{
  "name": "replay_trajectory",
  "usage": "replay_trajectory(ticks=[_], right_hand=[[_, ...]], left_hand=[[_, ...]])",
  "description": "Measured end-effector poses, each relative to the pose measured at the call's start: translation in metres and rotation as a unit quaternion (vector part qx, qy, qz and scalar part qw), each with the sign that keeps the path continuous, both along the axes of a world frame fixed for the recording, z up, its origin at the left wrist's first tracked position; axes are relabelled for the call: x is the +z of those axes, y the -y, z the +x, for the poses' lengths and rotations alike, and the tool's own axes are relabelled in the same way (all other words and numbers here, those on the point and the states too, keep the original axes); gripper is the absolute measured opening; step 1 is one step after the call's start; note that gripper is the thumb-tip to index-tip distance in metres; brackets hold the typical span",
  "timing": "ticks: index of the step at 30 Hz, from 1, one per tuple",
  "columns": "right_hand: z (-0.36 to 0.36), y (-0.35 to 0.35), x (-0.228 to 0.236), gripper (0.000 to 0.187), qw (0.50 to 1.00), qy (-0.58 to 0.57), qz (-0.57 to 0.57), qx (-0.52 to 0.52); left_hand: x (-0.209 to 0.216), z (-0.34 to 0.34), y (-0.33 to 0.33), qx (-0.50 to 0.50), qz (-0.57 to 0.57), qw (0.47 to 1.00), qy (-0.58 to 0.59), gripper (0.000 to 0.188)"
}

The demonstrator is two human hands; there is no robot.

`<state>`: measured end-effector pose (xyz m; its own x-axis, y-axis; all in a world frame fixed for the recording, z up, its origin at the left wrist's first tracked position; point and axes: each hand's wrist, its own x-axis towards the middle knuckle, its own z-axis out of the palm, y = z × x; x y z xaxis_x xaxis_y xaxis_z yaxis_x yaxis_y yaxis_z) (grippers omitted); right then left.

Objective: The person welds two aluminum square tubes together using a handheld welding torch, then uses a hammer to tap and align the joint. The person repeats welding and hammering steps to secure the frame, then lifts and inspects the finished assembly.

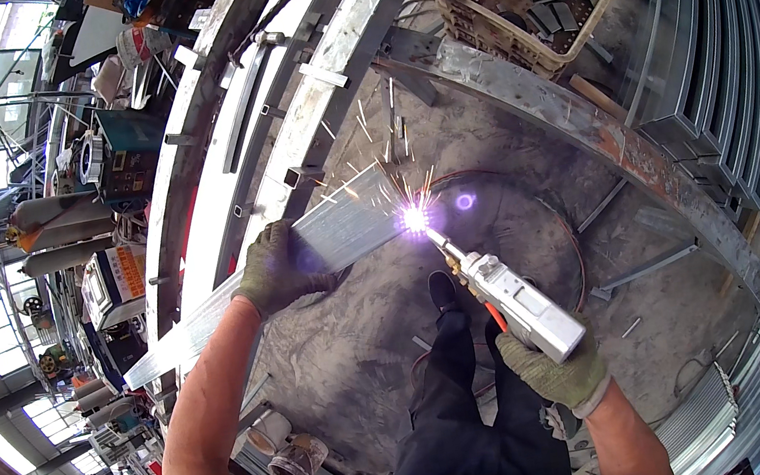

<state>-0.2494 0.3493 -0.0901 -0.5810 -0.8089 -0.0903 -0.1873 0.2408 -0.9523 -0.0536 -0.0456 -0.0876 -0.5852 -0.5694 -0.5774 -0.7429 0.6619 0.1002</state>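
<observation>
My left hand [278,271], in a green work glove, is wrapped round a long silvery metal bar [350,224] that slants from lower left up to the middle. In my right hand [555,369], also gloved, is a white handheld welding torch [521,300] with an orange trigger or strip on its side. The torch's nozzle meets the right end of the bar. A bright violet-white glow hides the exact contact spot, and orange sparks fly upward from it. The fingers of my right hand are partly hidden behind the torch body.
Long steel beams [340,50] run beside the bar on the left. A beige plastic crate [530,5] holding dark metal offcuts stands at the upper right, beyond a rusty curved beam [603,137]. Stacked metal profiles [712,75] lie at the far right. A dirty bucket [298,461] sits lower left.
</observation>
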Motion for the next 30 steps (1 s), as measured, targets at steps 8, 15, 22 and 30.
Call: replay_trajectory(ticks=[8, 15, 22, 30], right_hand=[[-0.001, 0.001, 0.006, 0.025, 1.0, 0.013, 0.006, -0.002], [-0.001, -0.003, 0.005, 0.027, 1.0, 0.0, 0.027, 0.01], [0.0, -0.009, 0.013, 0.034, 0.992, 0.105, 0.065, -0.035], [-0.007, -0.003, 0.008, 0.035, 0.996, 0.082, 0.031, 0.007]], left_hand=[[0.001, -0.001, -0.001, 0.01, 0.008, 1.0, -0.001, 0.131], [-0.002, 0.003, 0.0, 0.003, -0.001, 1.0, -0.031, 0.124], [-0.002, 0.002, 0.001, 0.003, 0.003, 1.0, -0.003, 0.127], [-0.007, 0.011, 0.004, -0.005, 0.005, 1.0, -0.027, 0.129]])
